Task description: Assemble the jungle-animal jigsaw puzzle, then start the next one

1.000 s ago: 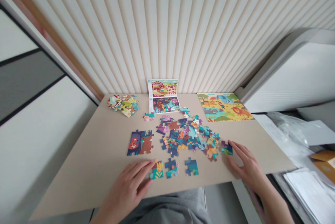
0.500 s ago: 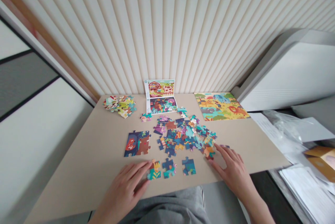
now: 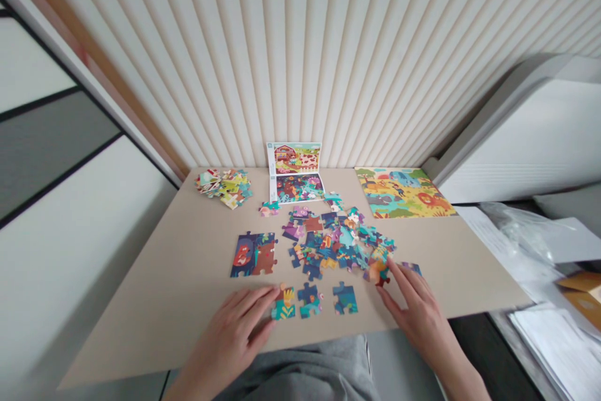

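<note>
My left hand (image 3: 239, 326) rests on the table with its fingertips at the left edge of a puzzle piece with yellow leaves (image 3: 285, 304). On the right, my right hand (image 3: 416, 304) has thumb and fingertips around an orange and dark puzzle piece (image 3: 378, 272), which looks slightly lifted at the pile's near edge. The pile of dark blue and purple pieces (image 3: 328, 241) lies mid-table. Two loose pieces, one with a pink edge (image 3: 310, 301) and one blue (image 3: 345, 298), lie between my hands. A joined section with a bear (image 3: 255, 254) lies to the left.
Behind the pile, a picture card (image 3: 297, 172) leans on the pleated wall. Another heap of pieces (image 3: 224, 187) lies at the back left, an animal puzzle (image 3: 404, 193) at the back right. Papers (image 3: 554, 345) and an orange box (image 3: 582, 298) are beyond the table's right side.
My right hand's fingers have closed on the orange piece, which has turned and risen a little. My left hand stays by its piece. The whole view has shifted slightly.
</note>
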The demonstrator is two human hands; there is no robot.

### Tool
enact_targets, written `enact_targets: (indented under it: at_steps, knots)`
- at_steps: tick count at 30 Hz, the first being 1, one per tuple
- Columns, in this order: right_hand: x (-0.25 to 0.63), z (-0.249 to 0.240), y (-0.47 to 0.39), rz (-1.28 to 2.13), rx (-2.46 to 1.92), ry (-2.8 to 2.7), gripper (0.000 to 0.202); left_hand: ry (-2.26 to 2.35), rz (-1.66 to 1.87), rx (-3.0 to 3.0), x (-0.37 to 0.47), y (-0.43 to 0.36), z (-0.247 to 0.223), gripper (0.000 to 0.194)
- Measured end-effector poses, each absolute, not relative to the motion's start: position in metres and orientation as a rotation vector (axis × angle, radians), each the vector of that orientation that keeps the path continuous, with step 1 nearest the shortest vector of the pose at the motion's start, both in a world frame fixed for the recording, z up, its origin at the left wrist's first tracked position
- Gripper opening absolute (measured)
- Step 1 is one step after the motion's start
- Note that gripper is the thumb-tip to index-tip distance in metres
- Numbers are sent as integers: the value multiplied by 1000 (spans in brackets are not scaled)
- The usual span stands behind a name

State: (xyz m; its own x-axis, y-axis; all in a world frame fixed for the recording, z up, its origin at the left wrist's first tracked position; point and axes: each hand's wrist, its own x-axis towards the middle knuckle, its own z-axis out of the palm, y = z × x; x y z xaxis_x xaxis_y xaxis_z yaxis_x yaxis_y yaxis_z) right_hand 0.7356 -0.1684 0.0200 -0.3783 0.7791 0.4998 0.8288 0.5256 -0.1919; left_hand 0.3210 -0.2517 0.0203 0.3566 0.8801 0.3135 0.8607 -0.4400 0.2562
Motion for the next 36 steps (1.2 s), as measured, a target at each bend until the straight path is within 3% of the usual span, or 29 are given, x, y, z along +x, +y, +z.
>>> enact_targets:
  at_steps: [14,18,22,28,36]
  knots:
    - [605,59,-164,262,-647,-2520,71,1623,940,2212,340,-257,40,69]
    - [586,65,-165,338,-515,-2515,66,1629,1026,2125,339,-258,44,62]
    - [579,69,-167,452,-517,-2489,63,1638,1124,2031,336,-259,43,52]
    - [577,62,-174,563,-568,-2412,63,1658,1117,1970,334,-259,43,54]
    - [563,53,-178,724,-732,-2096,43,1762,1211,1903,340,-260,46,45]
